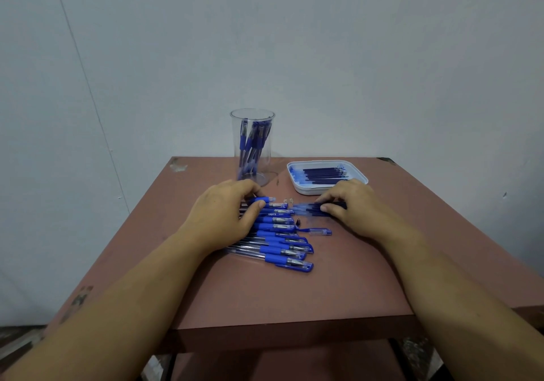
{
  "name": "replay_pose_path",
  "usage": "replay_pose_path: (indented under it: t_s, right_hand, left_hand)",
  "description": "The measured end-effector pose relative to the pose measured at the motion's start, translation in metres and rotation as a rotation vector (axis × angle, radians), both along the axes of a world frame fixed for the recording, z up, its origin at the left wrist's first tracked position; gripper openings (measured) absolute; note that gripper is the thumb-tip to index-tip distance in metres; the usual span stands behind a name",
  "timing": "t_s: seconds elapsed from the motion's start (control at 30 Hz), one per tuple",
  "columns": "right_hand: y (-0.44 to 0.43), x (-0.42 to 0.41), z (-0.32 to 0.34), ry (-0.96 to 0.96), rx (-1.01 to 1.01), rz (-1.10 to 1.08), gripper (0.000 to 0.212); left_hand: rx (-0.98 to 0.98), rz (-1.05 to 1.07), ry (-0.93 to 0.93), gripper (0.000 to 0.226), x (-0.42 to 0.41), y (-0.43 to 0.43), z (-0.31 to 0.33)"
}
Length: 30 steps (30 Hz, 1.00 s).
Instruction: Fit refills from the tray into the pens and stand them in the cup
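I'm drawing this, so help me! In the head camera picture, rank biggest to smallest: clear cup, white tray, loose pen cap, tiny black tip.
1. clear cup and white tray: too close to rank; cup taller, tray wider.
2. loose pen cap.
3. black tip.

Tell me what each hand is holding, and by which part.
The left hand pinches the farthest pen at its blue grip; the right hand pinches loose refills near their middle.

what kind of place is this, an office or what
Likely a bare room used as a makeshift work station, not a furnished office: a worn reddish table before a plain pale wall, holding a clear cup of pens and a white tray of refills.
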State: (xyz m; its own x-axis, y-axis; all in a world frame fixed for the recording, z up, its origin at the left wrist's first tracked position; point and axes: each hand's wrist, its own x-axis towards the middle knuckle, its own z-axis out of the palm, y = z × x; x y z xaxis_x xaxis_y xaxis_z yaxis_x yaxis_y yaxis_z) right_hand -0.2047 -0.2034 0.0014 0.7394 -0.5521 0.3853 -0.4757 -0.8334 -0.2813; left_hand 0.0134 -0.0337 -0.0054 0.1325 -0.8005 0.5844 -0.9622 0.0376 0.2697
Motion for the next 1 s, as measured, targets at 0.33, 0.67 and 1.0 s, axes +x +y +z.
replay_pose_path:
  t_s: [0.33, 0.67, 1.0]
  right_hand:
    - [-0.002, -0.001, -0.002, 0.024, 0.046, -0.017, 0.014]
    - [-0.029, 0.005, 0.029, 0.001, -0.002, -0.039, 0.011]
    - [-0.067, 0.036, 0.044, 0.277, 0.168, -0.135, 0.023]
  left_hand:
    - [0.007, -0.009, 0.004, 0.014, -0.002, 0.0, 0.002]
    - [-0.007, -0.025, -0.017, 0.011, -0.002, -0.001, 0.001]
    - [0.011, -0.04, -0.076, 0.021, 0.005, -0.005, 0.002]
